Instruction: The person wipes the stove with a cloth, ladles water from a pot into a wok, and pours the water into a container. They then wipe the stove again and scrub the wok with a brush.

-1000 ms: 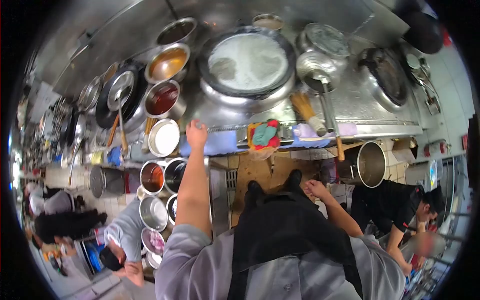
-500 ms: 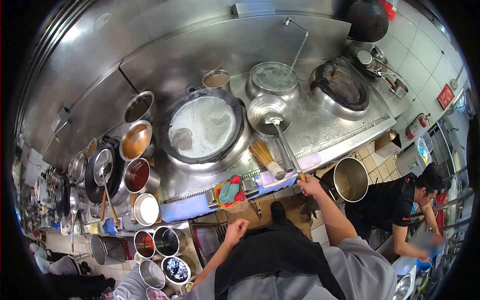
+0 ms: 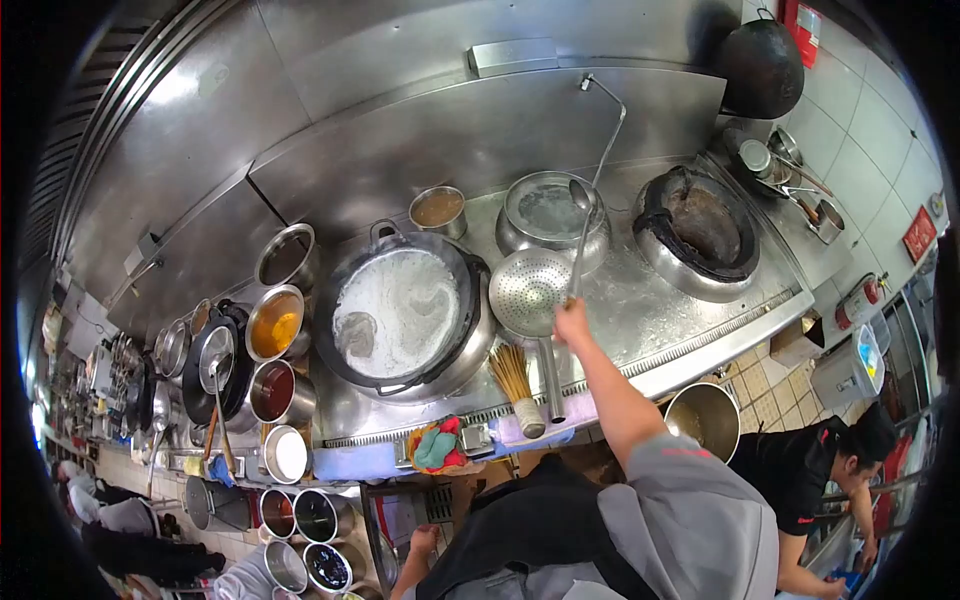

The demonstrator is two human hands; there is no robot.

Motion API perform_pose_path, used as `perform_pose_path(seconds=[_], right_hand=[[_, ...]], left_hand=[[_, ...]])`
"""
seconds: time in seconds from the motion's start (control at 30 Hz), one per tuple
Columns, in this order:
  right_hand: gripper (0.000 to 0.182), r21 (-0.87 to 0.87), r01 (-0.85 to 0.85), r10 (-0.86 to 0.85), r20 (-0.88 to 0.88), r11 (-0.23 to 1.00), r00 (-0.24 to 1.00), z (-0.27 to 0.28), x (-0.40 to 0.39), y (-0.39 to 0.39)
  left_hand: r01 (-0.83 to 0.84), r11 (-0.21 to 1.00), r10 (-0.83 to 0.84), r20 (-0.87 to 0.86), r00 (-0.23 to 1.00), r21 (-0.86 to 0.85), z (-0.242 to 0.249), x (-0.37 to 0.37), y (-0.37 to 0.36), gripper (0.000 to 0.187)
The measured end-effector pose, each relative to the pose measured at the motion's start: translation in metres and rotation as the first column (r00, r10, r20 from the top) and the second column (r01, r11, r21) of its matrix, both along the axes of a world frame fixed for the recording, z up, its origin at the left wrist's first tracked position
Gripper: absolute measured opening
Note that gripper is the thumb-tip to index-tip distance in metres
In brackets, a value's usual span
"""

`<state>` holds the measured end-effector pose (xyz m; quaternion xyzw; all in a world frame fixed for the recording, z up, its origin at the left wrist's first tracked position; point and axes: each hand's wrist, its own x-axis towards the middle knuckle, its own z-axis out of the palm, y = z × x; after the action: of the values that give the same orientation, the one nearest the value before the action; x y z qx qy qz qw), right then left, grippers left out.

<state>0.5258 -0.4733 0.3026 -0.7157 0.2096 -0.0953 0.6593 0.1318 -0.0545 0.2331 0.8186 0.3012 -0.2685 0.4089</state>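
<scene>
My right hand (image 3: 572,322) is closed round the handle of a long ladle (image 3: 581,240), whose bowl hangs at the right rim of a metal pot of cloudy water (image 3: 548,208). Just left of that hand, a perforated strainer (image 3: 528,290) lies on the steel range, its handle toward me. A bamboo brush (image 3: 518,385) rests beside it. To the left sits a large wok (image 3: 400,312) of whitish liquid. My left hand (image 3: 424,540) is low near my apron, fingers curled, touching nothing that I can see; whether it holds anything is hidden.
Sauce pots (image 3: 275,322) and a dark wok (image 3: 245,360) line the left. Coloured cloths (image 3: 438,444) lie on the front edge. An empty wok burner (image 3: 700,232) stands right of the water pot. A co-worker (image 3: 810,470) in black bends at the lower right.
My right hand has moved up and left over the range, lifting the ladle out of the strainer toward the water pot. My left hand has dropped lower. The view has shifted.
</scene>
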Motion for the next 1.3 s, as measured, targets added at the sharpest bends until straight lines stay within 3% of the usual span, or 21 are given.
perform_pose_path(seconds=[0.03,0.07,0.1,0.17,0.3,0.33,0.37,0.43,0.47,0.57,0.6,0.67,0.7,0.77,0.83,0.87,0.9,0.93,1.0,1.07,1.3], right_hand=[[0.007,0.321,-0.065,0.111,-0.127,0.945,0.986,0.035,0.023,0.008],[0.005,0.560,-0.036,0.094,-0.075,0.827,0.993,0.038,0.062,0.014],[0.013,0.844,-0.035,0.143,-0.050,0.535,0.989,0.058,0.090,0.014],[0.013,0.978,-0.047,0.128,0.021,0.205,0.992,0.106,0.134,0.015],[0.011,0.995,-0.085,0.074,0.081,0.048,0.994,0.173,0.176,0.016],[0.011,0.990,-0.108,0.079,0.100,0.096,0.992,0.185,0.187,0.015],[0.011,0.981,-0.128,0.080,0.118,0.142,0.990,0.196,0.194,0.014],[0.014,0.980,-0.084,0.134,0.060,0.181,0.989,0.222,0.201,0.008],[0.014,0.980,-0.082,0.138,0.058,0.182,0.989,0.220,0.204,0.003],[0.011,0.818,-0.259,0.336,0.086,0.514,0.938,0.200,0.211,-0.022],[0.014,0.733,-0.322,0.393,0.080,0.599,0.916,0.184,0.201,-0.031],[0.012,0.180,-0.306,0.317,-0.034,0.935,0.948,0.158,0.159,-0.043],[0.011,-0.056,-0.261,0.251,-0.144,0.964,0.957,0.119,0.160,-0.055],[0.011,-0.493,-0.019,0.046,0.044,0.870,0.998,0.028,0.150,-0.060],[0.012,-0.136,-0.098,0.071,-0.189,0.986,0.979,0.080,0.076,-0.030],[0.012,-0.136,-0.095,0.067,-0.193,0.986,0.979,0.071,0.079,-0.035],[0.005,0.516,-0.099,0.214,-0.169,0.851,0.962,0.061,0.087,-0.043],[0.005,0.939,-0.056,0.310,-0.055,0.339,0.949,0.057,0.095,-0.048],[0.014,0.986,-0.161,0.281,0.143,0.042,0.949,0.085,0.113,-0.054],[0.016,0.996,-0.070,0.253,0.084,-0.063,0.964,0.127,0.128,-0.047],[0.015,0.983,-0.112,0.197,0.082,0.144,0.977,0.204,0.167,-0.020]], left_hand=[[-0.007,1.000,0.007,-0.003,1.000,0.003,0.001,0.002,-0.007,0.025],[-0.045,0.999,0.045,-0.026,0.999,-0.007,0.001,0.004,-0.014,0.024],[-0.087,0.996,0.086,-0.047,0.995,-0.015,0.000,0.006,-0.019,0.022],[-0.149,0.982,0.153,0.032,0.988,-0.115,-0.013,0.010,-0.032,0.022],[-0.238,0.931,0.298,0.197,0.934,-0.277,-0.064,-0.001,-0.055,0.023],[-0.221,0.946,0.252,0.113,0.961,-0.236,-0.025,0.003,-0.072,0.027],[-0.240,0.940,0.270,0.099,0.958,-0.241,-0.157,-0.045,-0.033,0.027],[0.142,0.980,-0.080,0.369,0.926,-0.142,-0.151,-0.038,-0.050,0.030],[0.138,0.980,-0.077,0.367,0.927,-0.144,-0.146,-0.055,-0.044,0.030],[0.051,0.993,-0.032,0.178,0.984,-0.103,-0.156,-0.045,-0.051,0.031],[0.045,0.993,-0.026,0.182,0.983,-0.105,-0.141,-0.086,-0.037,0.031],[-0.434,0.839,0.405,-0.155,0.901,-0.329,-0.150,-0.057,-0.048,0.029],[-0.440,0.834,0.412,-0.154,0.898,-0.333,-0.140,-0.053,-0.047,0.029],[-0.263,0.936,0.258,-0.053,0.965,-0.235,-0.125,-0.046,-0.041,0.027],[-0.273,0.949,0.263,-0.082,0.961,-0.158,-0.065,-0.021,-0.056,0.027],[-0.275,0.958,0.266,-0.110,0.958,-0.078,-0.035,-0.011,-0.065,0.027],[-0.270,0.960,0.261,-0.113,0.959,-0.077,-0.047,-0.012,-0.061,0.027],[-0.307,0.944,0.300,-0.074,0.951,-0.124,-0.061,-0.008,-0.056,0.027],[-0.335,0.926,0.333,-0.041,0.942,-0.175,-0.111,-0.002,-0.040,0.027],[-0.328,0.894,0.367,0.080,0.927,-0.305,-0.148,0.001,-0.029,0.028],[-0.347,0.867,0.383,0.031,0.923,-0.357,-0.080,0.018,-0.058,0.024]])
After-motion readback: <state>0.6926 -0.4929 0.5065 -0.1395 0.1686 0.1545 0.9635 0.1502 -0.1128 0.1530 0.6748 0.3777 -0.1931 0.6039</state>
